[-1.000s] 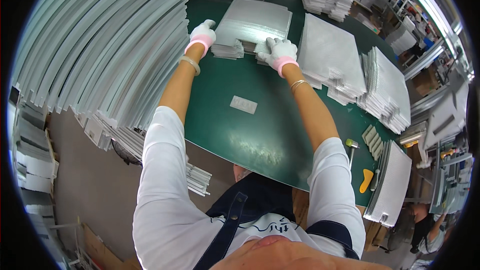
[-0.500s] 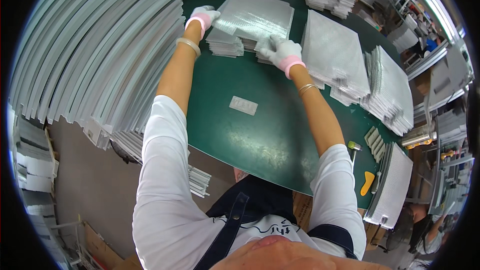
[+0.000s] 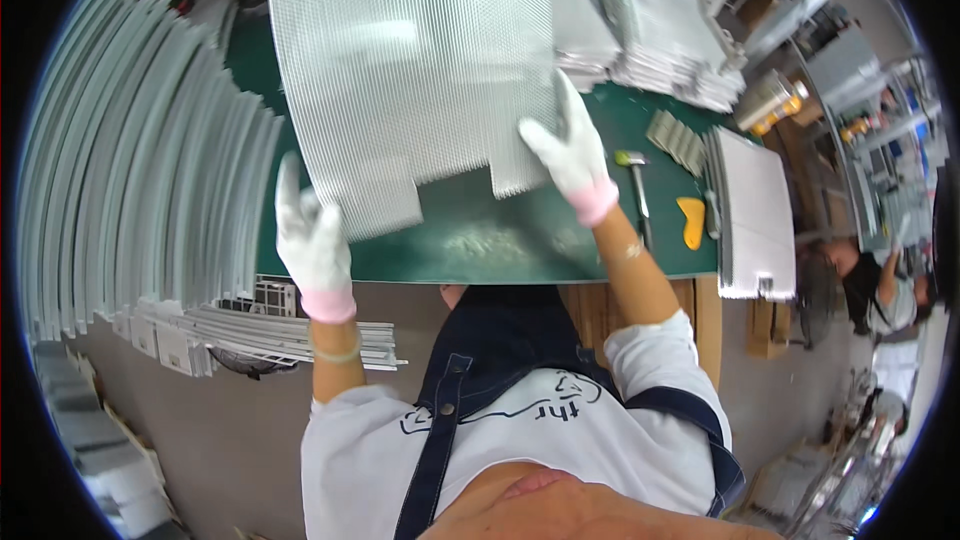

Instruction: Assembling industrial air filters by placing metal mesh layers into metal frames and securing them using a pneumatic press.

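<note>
A silvery, finely ribbed mesh panel (image 3: 400, 70) with a square notch in its near edge is raised over the green table (image 3: 470, 255). I hold it by its sides between both hands, which wear white gloves with pink cuffs. My left hand (image 3: 315, 240) grips the lower left edge, thumb toward the front face. On the right edge is my right hand (image 3: 572, 155), its thumb over the face and its fingers extended along the side. The panel covers much of the table behind it.
Stacked panels (image 3: 665, 25) lie at the far right. A hammer (image 3: 638, 190), grey blocks (image 3: 677, 140), a yellow tool (image 3: 692, 222) and another panel stack (image 3: 757, 210) occupy the right side. Long white panels (image 3: 150, 160) stand packed along the left.
Both hands have come nearer from the far stack, bringing a mesh panel up off it. The view has shifted, and the small pale plate on the table is now hidden.
</note>
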Action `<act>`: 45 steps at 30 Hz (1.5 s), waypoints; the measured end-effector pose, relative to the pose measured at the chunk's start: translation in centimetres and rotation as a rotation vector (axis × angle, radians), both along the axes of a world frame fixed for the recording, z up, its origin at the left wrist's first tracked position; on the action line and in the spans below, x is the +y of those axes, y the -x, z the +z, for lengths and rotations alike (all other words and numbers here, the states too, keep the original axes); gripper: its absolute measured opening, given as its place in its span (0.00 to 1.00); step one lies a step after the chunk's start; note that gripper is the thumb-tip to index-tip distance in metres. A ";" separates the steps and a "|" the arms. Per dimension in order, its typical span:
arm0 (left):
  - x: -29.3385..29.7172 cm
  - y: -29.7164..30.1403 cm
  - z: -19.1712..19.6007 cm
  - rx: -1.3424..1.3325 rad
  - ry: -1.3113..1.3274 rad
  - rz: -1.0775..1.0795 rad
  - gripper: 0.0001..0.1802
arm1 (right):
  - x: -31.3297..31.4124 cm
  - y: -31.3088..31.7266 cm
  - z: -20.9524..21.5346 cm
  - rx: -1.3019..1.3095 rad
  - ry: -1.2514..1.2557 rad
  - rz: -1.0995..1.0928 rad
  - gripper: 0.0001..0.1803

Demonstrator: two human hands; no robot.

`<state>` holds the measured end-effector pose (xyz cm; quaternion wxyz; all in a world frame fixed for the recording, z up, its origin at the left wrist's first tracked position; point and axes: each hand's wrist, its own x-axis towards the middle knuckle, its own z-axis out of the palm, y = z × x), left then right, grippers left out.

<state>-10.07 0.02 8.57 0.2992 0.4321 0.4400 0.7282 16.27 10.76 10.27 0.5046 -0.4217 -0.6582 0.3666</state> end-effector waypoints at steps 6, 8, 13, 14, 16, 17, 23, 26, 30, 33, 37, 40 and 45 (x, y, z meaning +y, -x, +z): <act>-3.4 -6.6 -4.8 0.607 0.757 -0.283 0.46 | -10.4 -9.4 -7.1 -0.604 0.438 -0.239 0.45; -2.7 -7.7 -5.2 0.786 0.842 -0.388 0.40 | -10.9 -10.6 -7.9 -0.888 0.447 -0.285 0.43; -1.5 -8.2 -6.3 0.986 0.803 -0.380 0.36 | -10.4 -10.4 -7.4 -1.001 0.503 -0.286 0.39; -1.1 -8.4 -6.0 1.042 0.824 -0.373 0.35 | -10.1 -10.4 -7.4 -1.047 0.489 -0.292 0.39; -0.8 -8.3 -6.6 1.119 0.806 -0.322 0.34 | -9.9 -10.1 -7.0 -1.089 0.502 -0.262 0.37; -0.5 -8.4 -6.3 1.118 0.809 -0.345 0.34 | -9.7 -10.2 -6.9 -1.114 0.490 -0.261 0.36; -0.2 -9.9 -4.1 1.498 0.968 -0.359 0.35 | -10.0 -10.1 -7.3 -1.216 0.407 -0.289 0.32; 0.1 -10.2 -3.8 1.547 0.959 -0.350 0.34 | -10.0 -10.4 -8.3 -1.212 0.297 -0.365 0.34; 0.9 -8.7 -2.3 1.517 0.942 -0.408 0.33 | -10.2 -12.2 -8.3 -0.912 0.143 -0.495 0.35; 3.7 -3.9 -3.9 1.143 0.675 -0.107 0.31 | -8.2 -14.8 -5.5 -0.490 -0.003 -0.606 0.25; 10.8 -5.1 0.1 0.842 0.567 0.044 0.29 | -1.4 -14.3 -1.2 -0.563 -0.272 -0.513 0.19; 18.7 -5.8 -0.4 0.971 0.519 0.147 0.33 | 5.6 -11.8 -0.4 -0.761 -0.388 -0.473 0.22; 26.1 -7.5 0.4 0.932 0.728 0.212 0.36 | 14.4 -9.1 0.2 -1.089 -0.041 -0.447 0.30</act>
